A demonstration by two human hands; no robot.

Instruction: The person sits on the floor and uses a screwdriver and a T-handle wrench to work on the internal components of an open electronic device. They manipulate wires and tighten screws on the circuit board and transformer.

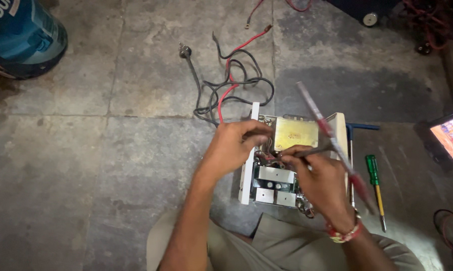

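A: Open white chassis on the floor, 12 o'clock of the knees. Left hand pinches wiring inside.

B: Right hand grasps the long tool; keep strokes short, clear of the yellow transformer.

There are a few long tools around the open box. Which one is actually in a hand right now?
The red-and-clear-handled tool, gripped in the right hand over the open box. The green-handled screwdriver and blue T-handled tool lie untouched on the floor, right of the box.
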